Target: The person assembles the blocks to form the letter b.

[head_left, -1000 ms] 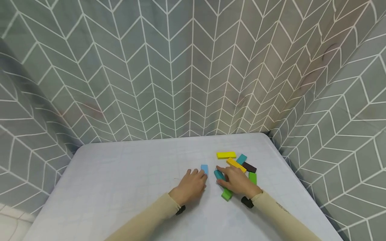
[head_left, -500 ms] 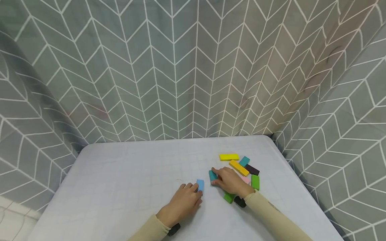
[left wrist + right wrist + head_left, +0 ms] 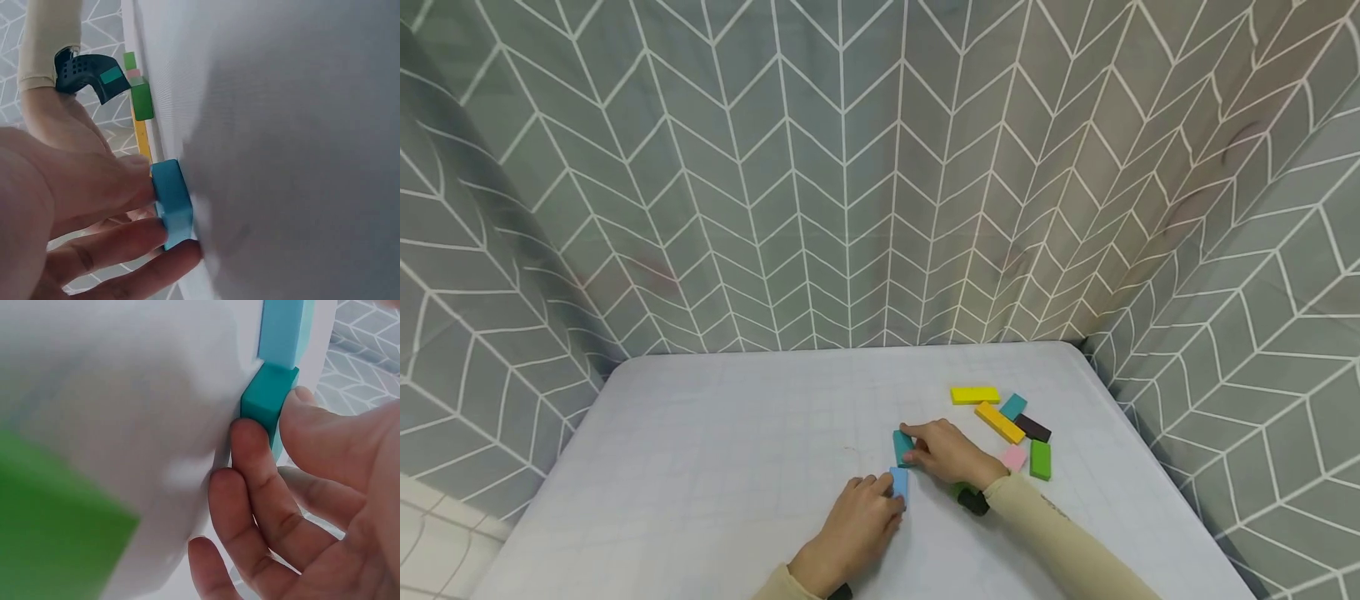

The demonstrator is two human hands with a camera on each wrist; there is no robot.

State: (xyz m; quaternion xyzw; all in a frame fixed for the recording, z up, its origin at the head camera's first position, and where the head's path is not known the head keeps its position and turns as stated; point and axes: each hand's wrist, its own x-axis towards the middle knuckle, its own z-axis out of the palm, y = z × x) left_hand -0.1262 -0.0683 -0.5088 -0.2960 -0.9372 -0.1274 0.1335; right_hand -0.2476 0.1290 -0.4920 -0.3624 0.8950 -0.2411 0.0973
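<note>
White table [image 3: 722, 450], hands [image 3: 856, 525] [image 3: 951, 452] on apparently adjoining blocks [image 3: 901, 482] [image 3: 902, 450]

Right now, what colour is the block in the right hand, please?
Teal; the block shows best in the right wrist view.

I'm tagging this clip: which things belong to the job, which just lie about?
In use: light blue block (left hand), teal block (right hand).
Apparently lying about: yellow block, orange block, dark block, pink block, green blocks, second teal block.

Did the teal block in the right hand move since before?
Yes, the teal block in the right hand went left, farther from the bright yellow block, which stayed put on the table.
</note>
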